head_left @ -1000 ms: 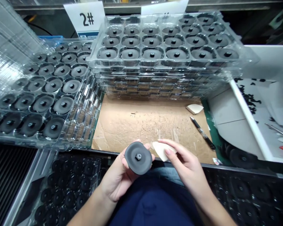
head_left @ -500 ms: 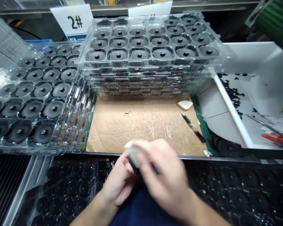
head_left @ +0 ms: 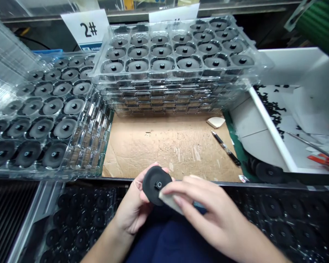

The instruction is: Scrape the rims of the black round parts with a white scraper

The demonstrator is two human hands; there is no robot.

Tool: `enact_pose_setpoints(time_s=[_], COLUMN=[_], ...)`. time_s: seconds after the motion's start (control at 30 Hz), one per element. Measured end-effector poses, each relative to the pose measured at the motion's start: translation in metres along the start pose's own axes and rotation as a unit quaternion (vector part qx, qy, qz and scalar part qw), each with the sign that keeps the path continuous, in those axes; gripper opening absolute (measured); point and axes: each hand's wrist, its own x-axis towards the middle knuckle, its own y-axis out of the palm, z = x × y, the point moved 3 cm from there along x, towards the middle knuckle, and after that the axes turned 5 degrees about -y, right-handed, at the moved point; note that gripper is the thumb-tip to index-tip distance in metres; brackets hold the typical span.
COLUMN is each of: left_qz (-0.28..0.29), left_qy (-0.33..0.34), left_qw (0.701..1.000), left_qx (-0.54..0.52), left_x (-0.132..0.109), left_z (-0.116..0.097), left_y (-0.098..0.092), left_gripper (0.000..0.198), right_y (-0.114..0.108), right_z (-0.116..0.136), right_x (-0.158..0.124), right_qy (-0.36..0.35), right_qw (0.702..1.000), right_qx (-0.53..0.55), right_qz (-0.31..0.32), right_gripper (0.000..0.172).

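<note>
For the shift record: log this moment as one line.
left hand: holds black stud-centred disc | right hand: holds pale foam wedge against disc edge | nearby: stacked clear trays of discs

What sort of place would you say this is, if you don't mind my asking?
It looks like a factory finishing bench for small parts: stacked clear plastic trays of round black discs, a card marked 2#, and a white bin holding black trimmings.

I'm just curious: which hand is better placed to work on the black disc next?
Probably the right hand: it holds a cream foam wedge at the edge of the black disc, while the left hand is busy holding the disc up.
</note>
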Motion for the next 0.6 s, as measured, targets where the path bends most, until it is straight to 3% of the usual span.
enact_pose_setpoints(time_s=[0.1,0.17,0.27,0.33,0.43,0.53,0.6], left_qz=[0.02,0.046,0.09,0.114,0.135,0.143,0.125], left_qy=[-0.003,-0.02,-0.099,-0.148,-0.167,-0.162,-0.166], left_qw=[1.0,0.998,0.99,0.982,0.975,0.972,0.975], left_qx=[-0.022,-0.035,-0.034,-0.025,-0.052,-0.087,-0.077], left_x=[0.0,0.0,0.0,0.0,0.001,0.002,0.001], left_z=[0.002,0.006,0.013,0.016,0.018,0.016,0.014], left_y=[0.004,0.009,0.011,0.008,0.001,0.001,0.002], left_gripper=[0.048,0.042,0.024,0.015,0.029,0.038,0.038], right_y=[-0.015,-0.02,-0.015,-0.013,-0.009,0.01,0.027], right_z=[-0.002,0.003,0.007,0.0,-0.03,-0.069,-0.092], right_x=[-0.006,0.002,0.024,0.035,0.036,0.011,-0.011], right_qy=[0.029,-0.027,-0.188,-0.236,-0.138,0.001,0.041], right_qw=[0.993,0.982,0.973,0.962,0.973,0.988,0.991], right_qx=[-0.108,-0.176,-0.131,-0.107,-0.18,-0.151,-0.125], right_qz=[-0.043,-0.063,0.03,0.085,0.037,-0.005,-0.004], right_gripper=[0.022,0.025,0.033,0.032,0.028,0.03,0.03])
